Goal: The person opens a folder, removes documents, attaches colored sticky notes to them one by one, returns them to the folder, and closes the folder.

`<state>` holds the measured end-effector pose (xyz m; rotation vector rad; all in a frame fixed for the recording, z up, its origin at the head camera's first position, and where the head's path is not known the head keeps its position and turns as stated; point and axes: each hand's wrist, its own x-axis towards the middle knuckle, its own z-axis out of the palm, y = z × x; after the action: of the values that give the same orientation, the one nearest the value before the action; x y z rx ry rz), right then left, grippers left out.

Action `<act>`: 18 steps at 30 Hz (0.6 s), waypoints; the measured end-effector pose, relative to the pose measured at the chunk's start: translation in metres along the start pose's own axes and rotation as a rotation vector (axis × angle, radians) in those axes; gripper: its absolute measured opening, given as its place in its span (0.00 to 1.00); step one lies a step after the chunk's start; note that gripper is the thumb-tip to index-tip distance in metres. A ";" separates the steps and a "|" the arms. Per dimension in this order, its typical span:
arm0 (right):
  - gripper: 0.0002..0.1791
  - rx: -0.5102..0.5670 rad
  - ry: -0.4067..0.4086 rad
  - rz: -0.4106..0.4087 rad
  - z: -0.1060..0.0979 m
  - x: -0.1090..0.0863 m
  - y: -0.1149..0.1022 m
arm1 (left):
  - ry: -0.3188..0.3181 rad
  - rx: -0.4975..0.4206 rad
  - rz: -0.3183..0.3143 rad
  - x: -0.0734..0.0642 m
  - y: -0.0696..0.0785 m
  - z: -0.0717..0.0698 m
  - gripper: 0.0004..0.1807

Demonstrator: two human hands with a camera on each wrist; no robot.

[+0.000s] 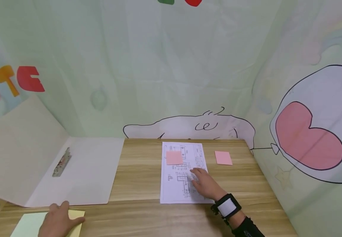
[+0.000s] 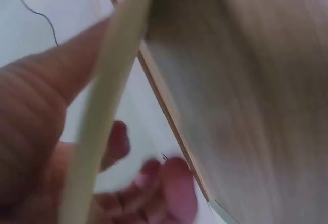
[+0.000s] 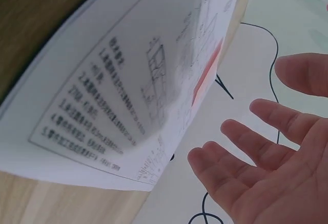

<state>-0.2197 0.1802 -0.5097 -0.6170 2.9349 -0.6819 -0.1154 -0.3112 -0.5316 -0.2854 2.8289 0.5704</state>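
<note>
The right hand (image 1: 207, 184) is over the right side of a printed drawing sheet (image 1: 170, 192), its fingers loosely extended, spread apart and holding nothing; the right wrist view shows a gap between them and the paper. The drawing sheet lies right of the middle of the bench (image 1: 141, 184), its top close to the far edge. One pink note (image 1: 174, 158) lies on its upper part, and a second pink note (image 1: 223, 158) lies on bare wood to the right, between the sheet and the bench's right edge.

The left hand (image 1: 57, 221) is near the bench's near left corner, over a yellow sheet (image 1: 76, 213) and a pale green sheet (image 1: 27, 226). Its thumb stands well apart from the fingers, which bend loosely and pinch nothing; in the left wrist view a yellow band hides the thumb's tip, so contact there cannot be told. Just beyond that hand, toward the far left corner, a white folder (image 1: 93, 174) lies with its cover raised, a metal clip (image 1: 62, 163) inside.
</note>
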 end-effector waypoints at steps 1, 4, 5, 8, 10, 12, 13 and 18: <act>0.23 0.001 0.001 0.001 0.000 0.000 0.000 | -0.004 -0.007 0.033 0.000 0.000 -0.001 0.42; 0.22 0.010 0.002 0.006 0.002 -0.001 -0.001 | -0.014 -0.043 0.130 -0.001 0.005 -0.004 0.29; 0.22 0.014 0.001 0.003 0.002 -0.001 -0.002 | -0.006 -0.058 0.154 -0.003 0.009 -0.005 0.25; 0.20 0.035 -0.012 -0.001 0.004 -0.002 -0.005 | 0.027 -0.091 0.221 -0.008 0.025 -0.010 0.18; 0.18 0.051 -0.029 -0.011 0.004 -0.002 -0.008 | 0.042 -0.137 0.266 -0.011 0.038 -0.014 0.16; 0.17 0.068 -0.047 -0.018 0.005 -0.002 -0.012 | 0.058 -0.202 0.311 -0.013 0.052 -0.017 0.14; 0.16 0.080 -0.055 -0.024 0.006 -0.002 -0.014 | 0.061 -0.240 0.337 -0.014 0.060 -0.017 0.13; 0.11 0.152 -0.088 -0.101 0.009 -0.006 -0.025 | 0.020 -0.409 0.486 -0.015 0.100 -0.013 0.09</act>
<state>-0.2040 0.1581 -0.5070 -0.7632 2.7549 -0.8554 -0.1270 -0.2242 -0.4808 0.3452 2.7760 1.2510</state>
